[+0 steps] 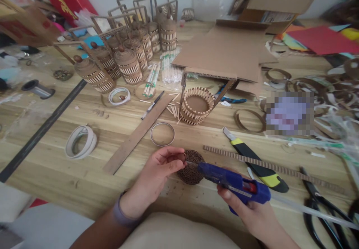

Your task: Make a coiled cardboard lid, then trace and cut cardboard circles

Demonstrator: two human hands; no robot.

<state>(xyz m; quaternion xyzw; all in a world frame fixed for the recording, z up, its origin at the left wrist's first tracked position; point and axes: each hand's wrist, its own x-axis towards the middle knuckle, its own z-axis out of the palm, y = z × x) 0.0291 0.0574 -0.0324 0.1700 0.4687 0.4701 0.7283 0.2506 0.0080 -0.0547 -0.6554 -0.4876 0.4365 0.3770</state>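
Pinched between the thumb and fingers of my left hand (157, 174) is a small round brown piece (181, 158), like the knobs on the finished lids. My right hand (252, 211) grips a blue hot glue gun (235, 183), whose nozzle tip meets or nearly meets that piece. Below the two hands lies a flat, round coiled-cardboard disc (191, 172), partly covered by the gun's nozzle and my fingers. Beyond them stands a basket (196, 107) of wooden sticks and cardboard strips with a tall handle, open on top.
Several lidded baskets (129, 67) stand at the back left. A utility knife (256, 161), a corrugated strip (269, 165) and black scissors (319, 204) lie right. Tape rolls (81, 142), a cardboard strip (137, 133) and a ring (162, 134) lie left. Cardboard sheets (221, 51) are behind.
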